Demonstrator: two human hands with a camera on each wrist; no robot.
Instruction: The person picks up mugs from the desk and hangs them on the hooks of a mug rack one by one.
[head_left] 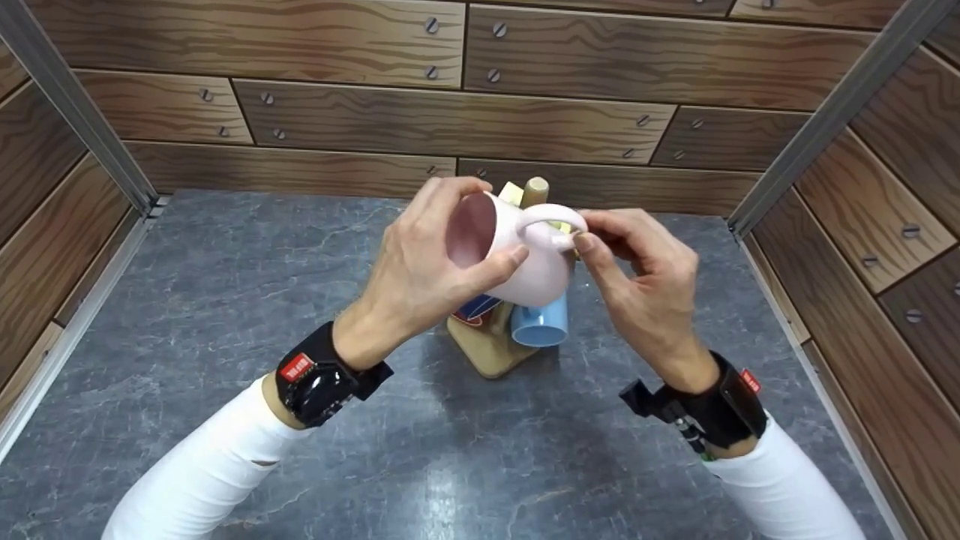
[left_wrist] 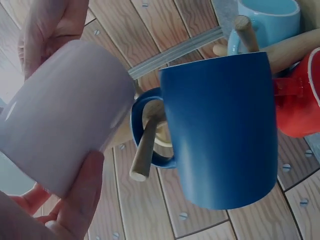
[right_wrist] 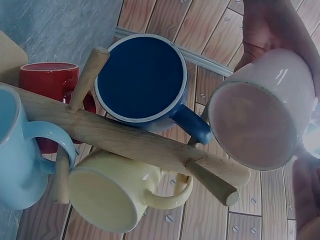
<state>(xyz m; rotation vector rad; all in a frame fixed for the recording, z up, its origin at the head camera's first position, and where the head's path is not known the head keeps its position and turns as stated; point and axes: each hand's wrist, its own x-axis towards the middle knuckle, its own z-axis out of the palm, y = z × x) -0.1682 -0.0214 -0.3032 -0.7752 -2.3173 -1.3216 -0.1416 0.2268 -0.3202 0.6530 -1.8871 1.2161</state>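
Above the wooden mug stand, both hands hold a pale pink mug [head_left: 529,274], tipped on its side with its mouth facing left. My left hand [head_left: 420,262] grips it near the rim, thumb along the outer wall. The mug's handle is pinched between thumb and forefinger of my right hand [head_left: 645,274]. Close beside the pink mug in the left wrist view, a dark blue mug [left_wrist: 220,130] hangs by its handle on a peg. An upper wooden peg [right_wrist: 212,182] on the stand carries no mug in the right wrist view.
The stand's wooden base [head_left: 491,356] rests on a grey marbled tabletop [head_left: 337,465]. Also on the stand are a light blue mug [head_left: 540,322], a red mug [left_wrist: 300,100] and a yellow mug [right_wrist: 105,195]. Wood-patterned walls [head_left: 360,112] enclose the back and sides.
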